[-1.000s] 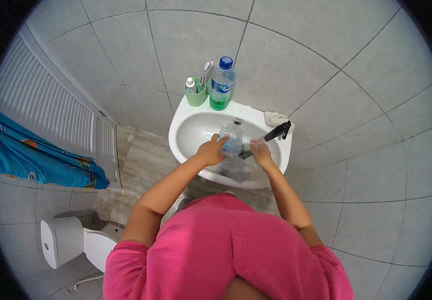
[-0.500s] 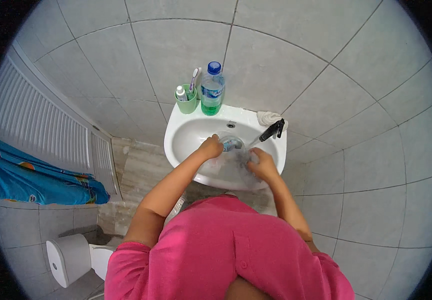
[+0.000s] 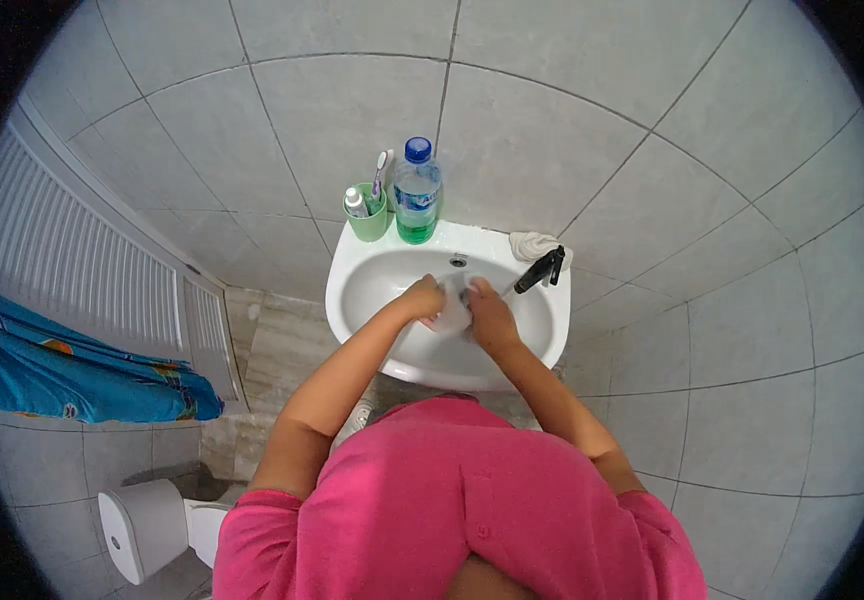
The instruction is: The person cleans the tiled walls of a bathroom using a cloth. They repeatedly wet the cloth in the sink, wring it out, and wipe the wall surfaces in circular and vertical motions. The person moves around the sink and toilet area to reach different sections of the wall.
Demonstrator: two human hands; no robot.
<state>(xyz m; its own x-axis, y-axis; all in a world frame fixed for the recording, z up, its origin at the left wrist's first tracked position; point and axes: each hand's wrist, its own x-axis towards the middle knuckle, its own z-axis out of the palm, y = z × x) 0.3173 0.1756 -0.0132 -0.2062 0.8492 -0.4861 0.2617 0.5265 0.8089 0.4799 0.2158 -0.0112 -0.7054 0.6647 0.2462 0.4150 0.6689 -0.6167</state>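
Observation:
Both my hands are over the bowl of the white washbasin (image 3: pixel 422 366), close together. My left hand (image 3: pixel 420 298) is closed on a clear, see-through thing (image 3: pixel 449 312) whose kind is too blurred to tell. At its other side, my right hand (image 3: pixel 492 318) has its fingers curled in against the see-through thing; a dark greyish smear shows by the fingertips, and what they grip cannot be made out. To the right of my right hand a black tap (image 3: pixel 540 270) points down into the bowl, with a thin stream at its mouth.
On the basin's back left rim stand a green cup (image 3: pixel 366 224) with a toothbrush and tube, and a blue-capped bottle (image 3: pixel 417 195) of green liquid. A pale cloth (image 3: pixel 534 245) lies behind the tap. A white toilet (image 3: pixel 147 528) and blue curtain (image 3: pixel 82 365) are at left.
My right hand has moved left, from under the tap's stream to beside my left hand. The grey smear by it has shrunk. The view has shifted slightly.

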